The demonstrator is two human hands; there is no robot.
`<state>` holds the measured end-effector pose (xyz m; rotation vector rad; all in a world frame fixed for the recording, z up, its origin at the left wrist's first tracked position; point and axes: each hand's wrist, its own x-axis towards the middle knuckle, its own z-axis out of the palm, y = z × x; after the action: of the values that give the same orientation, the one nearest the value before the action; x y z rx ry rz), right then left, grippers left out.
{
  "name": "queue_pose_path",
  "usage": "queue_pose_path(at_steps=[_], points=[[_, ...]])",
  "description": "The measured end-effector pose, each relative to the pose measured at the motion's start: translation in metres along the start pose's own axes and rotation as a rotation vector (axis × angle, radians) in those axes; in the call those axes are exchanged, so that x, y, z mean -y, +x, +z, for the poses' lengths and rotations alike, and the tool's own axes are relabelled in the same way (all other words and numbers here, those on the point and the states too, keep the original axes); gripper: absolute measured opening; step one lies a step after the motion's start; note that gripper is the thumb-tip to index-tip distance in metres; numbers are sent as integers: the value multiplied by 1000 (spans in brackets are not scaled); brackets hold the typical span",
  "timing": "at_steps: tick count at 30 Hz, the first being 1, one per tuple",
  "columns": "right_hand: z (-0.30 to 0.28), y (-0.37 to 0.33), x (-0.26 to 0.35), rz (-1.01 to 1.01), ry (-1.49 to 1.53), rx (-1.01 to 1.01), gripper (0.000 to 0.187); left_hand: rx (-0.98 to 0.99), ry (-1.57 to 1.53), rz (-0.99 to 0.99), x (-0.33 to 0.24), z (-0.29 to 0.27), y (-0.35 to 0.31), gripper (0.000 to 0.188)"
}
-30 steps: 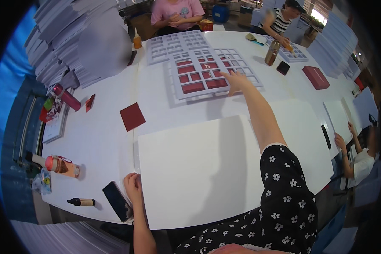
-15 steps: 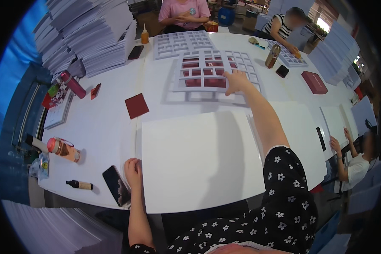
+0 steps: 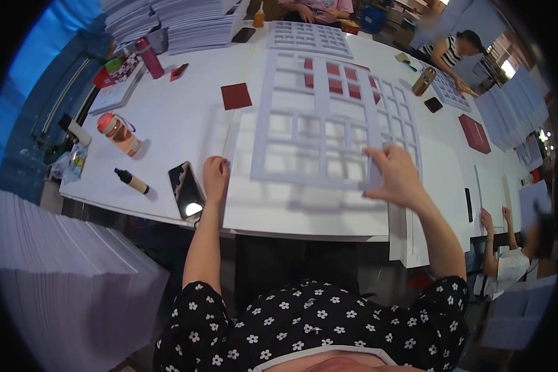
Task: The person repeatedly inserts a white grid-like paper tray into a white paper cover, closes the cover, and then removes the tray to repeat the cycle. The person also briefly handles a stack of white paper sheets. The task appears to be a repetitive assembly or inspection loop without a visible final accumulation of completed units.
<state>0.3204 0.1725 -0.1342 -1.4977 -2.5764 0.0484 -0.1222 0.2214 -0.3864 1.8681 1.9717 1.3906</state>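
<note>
My right hand (image 3: 394,177) grips the near right edge of a white grid frame (image 3: 322,93), its thumb and fingers closed there. The frame is tilted and raised over a large white board (image 3: 248,214), casting a shadow on it. My left hand (image 3: 215,178) rests on the table by the board's left edge, fingers loosely curled with nothing visible in them. Beside it lies a dark phone (image 3: 186,189). Behind the frame, a second grid panel (image 3: 409,127) shows at its right, and something flat and red (image 3: 335,85) shows through the openings.
Left on the table are a pink-lidded bottle (image 3: 121,135), a dark-capped small bottle (image 3: 132,180) and a red square (image 3: 236,96). Another grid panel (image 3: 310,38) lies at the far side. Paper stacks (image 3: 74,254) stand around. Co-workers sit at the far and right sides.
My right hand has drawn the grid frame toward me, from the far part of the table to above the white board. My view has shifted nearer; my left hand stays by the board's edge.
</note>
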Motion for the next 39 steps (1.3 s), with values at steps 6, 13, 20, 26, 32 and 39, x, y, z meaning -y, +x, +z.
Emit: queue_pose_path(at_steps=[6,13,20,26,32,39], points=[[34,-55,53,-102,92,137,86,0,37,74,11,3,-1,13],[80,-46,63,-120,-36,138,91,90,-595,-543,-33,-44,-27,34],[87,-42,69,-75,-36,135,91,116,-483,-530,-78,-93,-81,44],[91,-85,44,109,146,-241,84,286,-233,-261,-80,-109,-136,65],[116,-167,-13,536,335,-312,86,331,-27,-102,-107,-115,-140,68],[139,-183,-2,612,533,-299,58,359,26,-183,-101,-119,-126,52]])
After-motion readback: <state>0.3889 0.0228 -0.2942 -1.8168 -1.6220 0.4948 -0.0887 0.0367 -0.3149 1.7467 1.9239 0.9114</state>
